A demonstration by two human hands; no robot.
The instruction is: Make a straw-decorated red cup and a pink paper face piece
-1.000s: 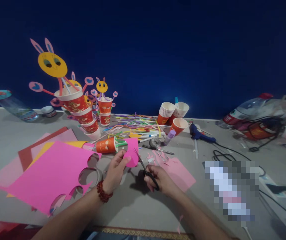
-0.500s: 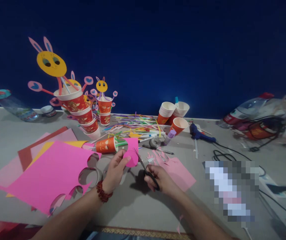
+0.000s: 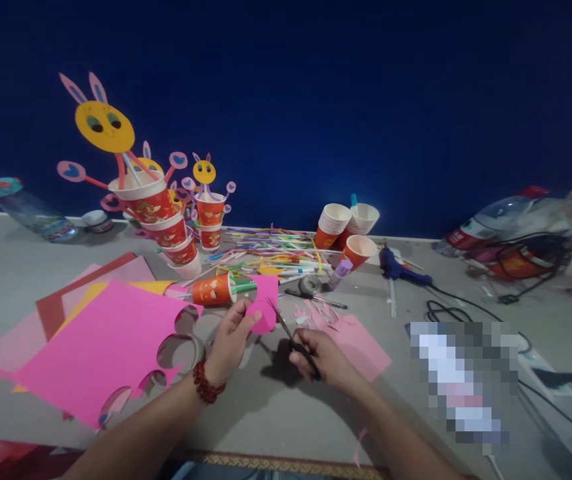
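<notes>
Above a grey worktop [image 3: 276, 420], a person's left hand [image 3: 230, 339] pinches a bright pink paper piece [image 3: 265, 316], rounded at its near end, while the right hand [image 3: 322, 357] grips black-handled scissors [image 3: 291, 339], blades at the paper's edge.

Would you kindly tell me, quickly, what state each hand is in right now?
Left hand: closed, pinching the small bright pink paper piece.
Right hand: closed, holding the scissors.
</notes>
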